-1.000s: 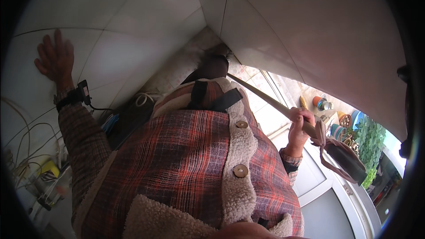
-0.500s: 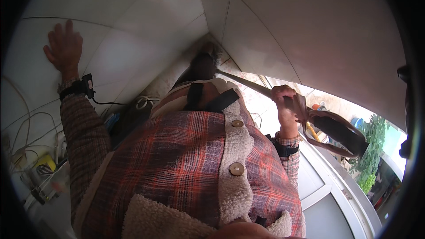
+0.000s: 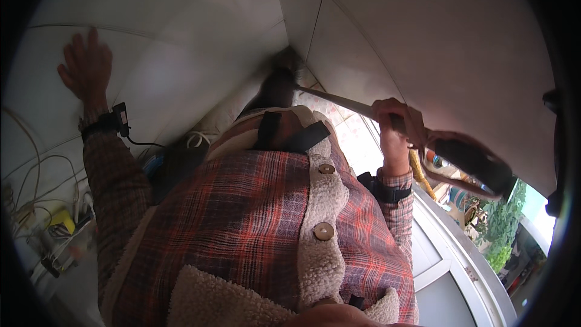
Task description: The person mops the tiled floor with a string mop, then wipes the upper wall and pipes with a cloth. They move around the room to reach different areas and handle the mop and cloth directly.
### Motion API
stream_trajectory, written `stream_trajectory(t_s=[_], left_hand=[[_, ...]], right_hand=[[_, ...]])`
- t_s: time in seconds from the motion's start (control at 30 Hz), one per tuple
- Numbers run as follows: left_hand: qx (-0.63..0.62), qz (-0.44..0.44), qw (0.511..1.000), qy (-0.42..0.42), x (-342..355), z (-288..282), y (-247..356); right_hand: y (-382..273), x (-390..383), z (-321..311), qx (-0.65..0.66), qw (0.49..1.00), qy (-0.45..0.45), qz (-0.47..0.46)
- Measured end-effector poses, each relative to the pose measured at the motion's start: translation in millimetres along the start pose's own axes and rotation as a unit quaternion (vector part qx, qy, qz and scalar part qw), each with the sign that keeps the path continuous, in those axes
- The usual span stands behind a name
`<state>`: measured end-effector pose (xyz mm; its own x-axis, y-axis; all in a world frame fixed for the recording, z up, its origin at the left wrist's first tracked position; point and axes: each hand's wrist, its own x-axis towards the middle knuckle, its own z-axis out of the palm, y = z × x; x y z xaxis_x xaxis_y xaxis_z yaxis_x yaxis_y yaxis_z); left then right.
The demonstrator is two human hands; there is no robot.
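My left hand [image 3: 88, 66] is spread with its fingers stretched out against the pale tiled wall [image 3: 169, 42] on the left; a small gap to the tiles cannot be ruled out. Closed round a long grey pole [image 3: 339, 102], my right hand [image 3: 393, 124] is at the right, in front of the other wall. The pole's thin end runs down to the dark leg [image 3: 278, 88] in the corner. Beyond my fist it carries a thick dark end [image 3: 475, 163], with a brownish strap looped beside it. The pole's exact kind cannot be made out.
Tangled cables [image 3: 42, 188] and a yellow object [image 3: 62, 223] lie at the lower left. A white framed door or panel [image 3: 445, 278] stands lower right, with green leaves [image 3: 505, 224] and assorted goods beyond it. The two walls meet in a corner ahead.
The pole's thick end has swung slightly outward and down to the right, its strap loop now narrower. My right hand has shifted slightly; my left hand has hardly moved.
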<state>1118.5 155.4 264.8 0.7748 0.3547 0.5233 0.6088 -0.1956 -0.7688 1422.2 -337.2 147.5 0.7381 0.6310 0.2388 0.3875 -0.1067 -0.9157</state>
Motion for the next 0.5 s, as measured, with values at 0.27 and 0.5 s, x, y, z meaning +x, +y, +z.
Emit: stream_trajectory(t_s=[0.27,0.5], left_hand=[[-0.02,0.016,0.992,0.122,-7.4,14.9,0.5],[0.004,0.011,0.995,0.104,-8.1,18.0,0.2]], right_hand=[[7.7,28.3,14.9,0.012,0.999,-0.015,-0.032],[20.3,28.7,6.9,0.03,0.999,-0.011,-0.029]])
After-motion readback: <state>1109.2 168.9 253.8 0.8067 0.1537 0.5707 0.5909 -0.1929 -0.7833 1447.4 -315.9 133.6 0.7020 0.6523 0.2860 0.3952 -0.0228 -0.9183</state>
